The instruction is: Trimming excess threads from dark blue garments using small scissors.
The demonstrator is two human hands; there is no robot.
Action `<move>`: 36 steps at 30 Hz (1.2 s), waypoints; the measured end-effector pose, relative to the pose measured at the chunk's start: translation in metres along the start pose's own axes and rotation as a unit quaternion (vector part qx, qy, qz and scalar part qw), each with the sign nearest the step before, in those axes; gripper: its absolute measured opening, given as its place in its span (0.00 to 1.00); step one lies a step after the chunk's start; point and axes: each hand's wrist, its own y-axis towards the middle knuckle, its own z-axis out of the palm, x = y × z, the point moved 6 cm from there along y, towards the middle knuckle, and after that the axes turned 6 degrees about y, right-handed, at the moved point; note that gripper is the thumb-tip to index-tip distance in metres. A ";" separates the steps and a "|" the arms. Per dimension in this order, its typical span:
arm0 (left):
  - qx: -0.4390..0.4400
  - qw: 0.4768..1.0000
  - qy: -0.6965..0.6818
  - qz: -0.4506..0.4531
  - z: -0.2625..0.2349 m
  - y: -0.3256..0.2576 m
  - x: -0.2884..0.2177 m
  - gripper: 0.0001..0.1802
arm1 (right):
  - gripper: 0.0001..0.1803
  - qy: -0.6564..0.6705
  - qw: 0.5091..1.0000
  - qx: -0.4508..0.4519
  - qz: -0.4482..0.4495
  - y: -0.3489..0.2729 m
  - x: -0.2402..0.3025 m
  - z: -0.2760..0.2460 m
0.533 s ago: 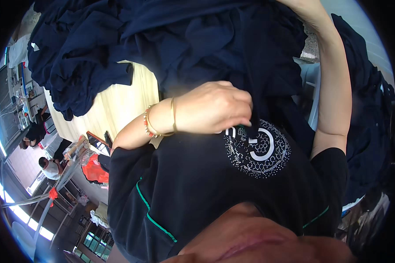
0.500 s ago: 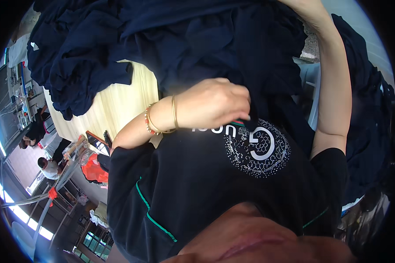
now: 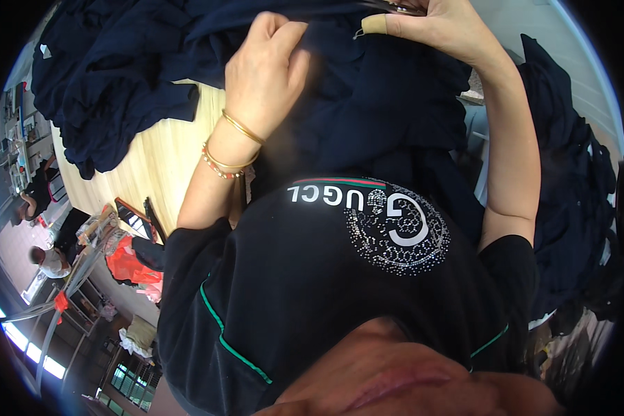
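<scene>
Navy fabric (image 3: 367,97) lies in a large crumpled heap before me, over a pale wooden table (image 3: 152,149). My left hand (image 3: 267,73), with bracelets (image 3: 222,166) at the wrist, is over the middle of the cloth. Its fingers are curled in; whatever they grip, if anything, is hidden. My right hand (image 3: 444,31) is at the top edge, with a tan covering (image 3: 374,24) on the thumb. It is closed round a dark metal tool (image 3: 403,8) that looks like small scissors, partly cut off by the picture's edge.
More navy cloth (image 3: 568,201) hangs in a pile at my right. Beyond the table's left edge are a dark-framed object (image 3: 133,220), an orange-red cloth bundle (image 3: 128,260) and metal rails (image 3: 48,312). Two people sit farther off, one in a white top (image 3: 52,263).
My left hand has moved from near my chest up and away over the fabric. My right hand has come down into view, showing the metal tool. The whole view has shifted slightly.
</scene>
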 end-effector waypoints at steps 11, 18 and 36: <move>0.098 0.738 -0.658 -0.118 0.012 0.090 -0.020 0.07 | 0.07 0.169 0.975 -0.137 -0.032 -0.012 0.010 -0.034; 0.150 0.806 -0.563 -0.104 0.059 0.076 -0.005 0.07 | 0.10 0.236 0.952 -0.193 -0.020 -0.024 -0.012 -0.070; 0.052 0.661 -0.732 -0.159 0.037 0.076 0.000 0.11 | 0.14 -0.035 0.946 -0.297 -0.121 -0.017 -0.004 -0.071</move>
